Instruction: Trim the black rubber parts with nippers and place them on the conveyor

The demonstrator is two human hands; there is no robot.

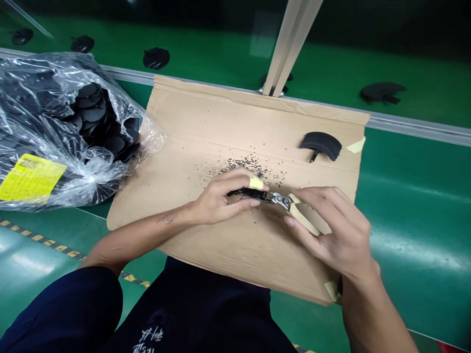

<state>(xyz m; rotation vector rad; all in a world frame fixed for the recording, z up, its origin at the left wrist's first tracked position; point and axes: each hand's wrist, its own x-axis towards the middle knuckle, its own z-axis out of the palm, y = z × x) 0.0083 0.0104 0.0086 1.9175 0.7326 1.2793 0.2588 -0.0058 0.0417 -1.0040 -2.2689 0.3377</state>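
Observation:
Between the thumb and fingers of my left hand (228, 196) is a black plastic part (253, 194), held over the cardboard sheet (206, 245). Yellow tape wraps one of that hand's fingers. My right hand (336, 228) is closed round the pale-handled cutting pliers (303, 218), whose metal jaws meet the right end of the part. Whether the jaws are parted there I cannot tell. Just beyond my hands, many tiny black scraps (246, 164) are strewn on the cardboard. A curved black part (322, 144) rests near the cardboard's far right corner.
A clear plastic bag (40, 98) full of black round pieces, with a yellow label (31, 177), lies at left. Along the cardboard's far edge runs a metal rail (419, 125) with an upright post (290, 46). Beyond it, several dark parts lie on a green surface.

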